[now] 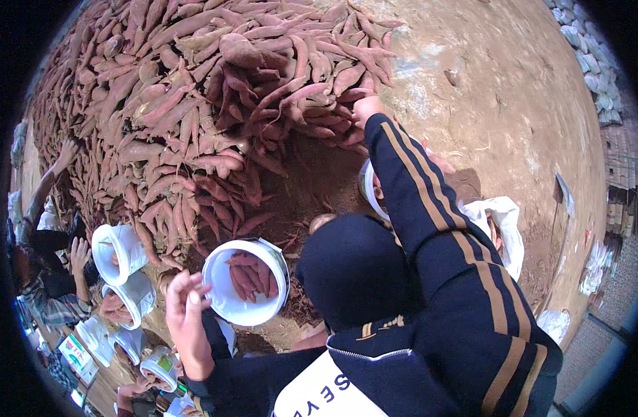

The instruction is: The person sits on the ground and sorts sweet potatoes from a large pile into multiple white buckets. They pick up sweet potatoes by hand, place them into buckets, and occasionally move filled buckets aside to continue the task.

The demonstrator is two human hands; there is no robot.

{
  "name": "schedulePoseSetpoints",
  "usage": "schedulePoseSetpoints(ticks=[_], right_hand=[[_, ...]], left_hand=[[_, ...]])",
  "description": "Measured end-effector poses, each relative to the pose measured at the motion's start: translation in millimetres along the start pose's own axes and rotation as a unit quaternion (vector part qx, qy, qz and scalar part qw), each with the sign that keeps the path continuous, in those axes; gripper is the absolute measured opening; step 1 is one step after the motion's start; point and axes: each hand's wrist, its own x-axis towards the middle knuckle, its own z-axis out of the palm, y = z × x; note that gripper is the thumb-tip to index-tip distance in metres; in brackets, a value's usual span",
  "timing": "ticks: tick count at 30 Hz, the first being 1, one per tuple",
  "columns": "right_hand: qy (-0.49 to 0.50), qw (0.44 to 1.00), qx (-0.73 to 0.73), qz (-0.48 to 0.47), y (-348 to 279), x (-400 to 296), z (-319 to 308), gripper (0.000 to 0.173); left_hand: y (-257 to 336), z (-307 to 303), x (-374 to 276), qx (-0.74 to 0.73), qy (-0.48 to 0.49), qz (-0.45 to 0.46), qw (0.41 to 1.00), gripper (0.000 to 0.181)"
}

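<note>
My right hand point(368, 110) reaches to the right edge of a large pile of sweet potatoes point(183, 120). Its fingers are curled against the roots, and their tips are hidden. My left hand point(189, 320) is raised beside the left rim of a white plastic bucket point(220, 307), with loosely bent fingers and nothing visible in them. Several sweet potatoes point(251, 279) lie inside that bucket. Below my right forearm, a second white bucket point(368, 182) is mostly covered by the striped sleeve. A dark rounded shape point(355, 271) in front of my chest hides part of the ground.
Several white buckets point(115, 255) stand at the left, near other people's hands point(79, 255). Another person's hand point(66, 152) touches the pile's far left. At right are an open white sack point(512, 234), a shovel point(564, 193) and stacked bags point(595, 68).
</note>
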Motion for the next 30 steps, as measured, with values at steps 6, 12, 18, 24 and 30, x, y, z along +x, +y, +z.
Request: schedulePoseSetpoints(ticks=[6, 12, 18, 24, 30], right_hand=[[0.163, 0.986, 0.016, 0.040, 21.1, 48.0, 6.2, 0.031], [0.174, 0.984, -0.035, -0.030, 38.0, 61.8, -0.6, 0.029], [0.018, 0.967, 0.184, 0.176, 8.9, 9.3, -10.9, 0.007], [-0.272, 0.829, 0.419, 0.252, -23.8, -93.2, -45.9, 0.007], [-0.426, 0.829, 0.358, 0.060, -87.3, -213.4, -59.2, 0.013]], left_hand=[[3.6, 5.3, 1.1, -0.019, -0.005, -0.046, 0.999, 0.042], [3.1, 1.3, 4.6, -0.012, -0.004, -0.063, 0.998, 0.043], [10.7, 0.4, -6.2, -0.001, -0.006, -0.048, 0.999, 0.040], [16.3, 3.8, -16.3, -0.019, -0.048, 0.015, 0.999, 0.041], [17.4, 25.1, -14.7, 0.007, -0.106, 0.073, 0.992, 0.035]])
